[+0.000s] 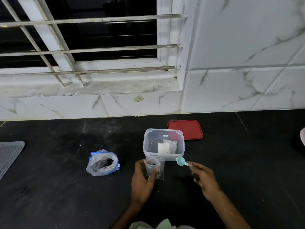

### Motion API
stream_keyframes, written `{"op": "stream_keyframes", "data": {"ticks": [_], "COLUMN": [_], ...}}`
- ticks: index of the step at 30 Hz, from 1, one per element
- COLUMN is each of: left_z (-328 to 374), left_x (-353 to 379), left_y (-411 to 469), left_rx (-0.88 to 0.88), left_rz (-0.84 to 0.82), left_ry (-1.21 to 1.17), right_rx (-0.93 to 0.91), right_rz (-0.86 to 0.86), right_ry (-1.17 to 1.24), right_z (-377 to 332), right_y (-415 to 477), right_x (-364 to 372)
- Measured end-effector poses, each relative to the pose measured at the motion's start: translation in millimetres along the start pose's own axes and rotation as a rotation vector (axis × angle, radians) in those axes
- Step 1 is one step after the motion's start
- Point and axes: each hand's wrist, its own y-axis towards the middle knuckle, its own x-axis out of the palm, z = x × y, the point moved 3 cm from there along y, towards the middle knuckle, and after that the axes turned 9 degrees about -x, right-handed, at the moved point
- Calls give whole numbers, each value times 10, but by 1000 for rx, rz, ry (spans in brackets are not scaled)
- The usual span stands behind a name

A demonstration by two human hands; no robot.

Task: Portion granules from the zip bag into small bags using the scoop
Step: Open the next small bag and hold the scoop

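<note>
Two hands busy: my left hand (142,177) grips small bag (152,167), mouth up, just in front of tub (163,142); right hand (204,177) pinches scoop (181,161) handle at tub's front-right corner. Open zip bag (103,162) sits left of tub. Film prob. light, floppy, slick; I'd hold near rim.

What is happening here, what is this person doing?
A person is portioning dark granules. The left hand holds a small bag open; the right hand pinches a teal scoop by its handle beside it. The zip bag sits open on the counter to the left. A clear box behind holds filled bags, its red lid off.
</note>
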Motion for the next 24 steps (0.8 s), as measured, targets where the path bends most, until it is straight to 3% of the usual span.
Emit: {"op": "stream_keyframes", "data": {"ticks": [5, 10, 15, 17, 19, 22, 24], "left_z": [-9, 83, 146, 175, 191, 251, 297], "left_x": [91, 125, 105, 98, 110, 148, 168], "left_y": [23, 66, 92, 90, 82, 46, 28], "left_rx": [-11, 4, 19, 36, 39, 56, 67], "left_rz": [-52, -61, -65, -52, -47, -72, -105], "left_ry": [-4, -20, -41, -50, -71, -90, -108], "right_rx": [-1, -175, -354, -531, -664, -690, -692], "right_rz": [3, 4, 116, 153, -26, -343, -370], "right_ry": [-216, -351, -931, -812, -540, -430, -416], "right_z": [204, 274, 177, -54, -305, -449, -464], "right_y": [198, 415, 384, 169, -88, -304, -306], "right_x": [-245, -184, -155, -55, 181, 531, 646]}}
